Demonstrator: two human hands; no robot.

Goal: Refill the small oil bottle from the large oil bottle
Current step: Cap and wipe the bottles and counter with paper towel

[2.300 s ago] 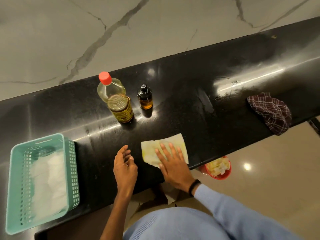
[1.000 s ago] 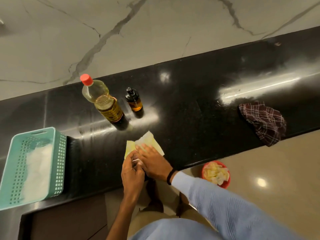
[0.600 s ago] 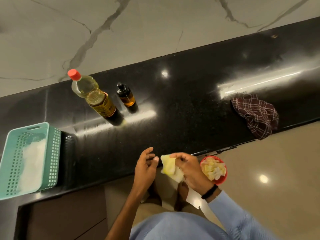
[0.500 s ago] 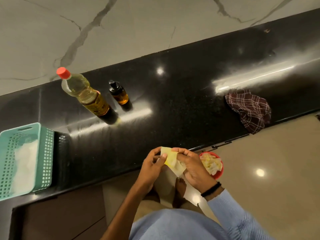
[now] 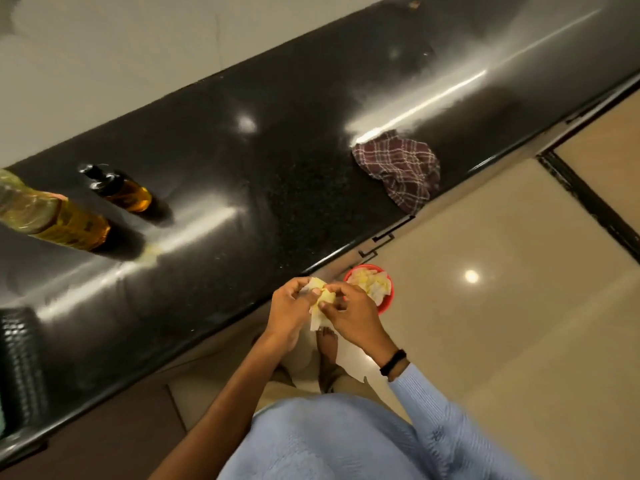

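Head view: the yellowed tissue (image 5: pixel 322 301), earlier pressed flat on the counter (image 5: pixel 277 188), is pinched by the left hand (image 5: pixel 289 303) and right hand (image 5: pixel 349 313) near the red bin (image 5: pixel 382 296), while the small oil bottle (image 5: pixel 121 190) and large oil bottle (image 5: pixel 52 216) are left side by side on the counter, so refilling is judged finished.

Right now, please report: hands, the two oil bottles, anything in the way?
Left hand and right hand pinch a stained paper towel near the red bin. Small bottle and large bottle stand on the counter, untouched. Checked cloth lies apart.
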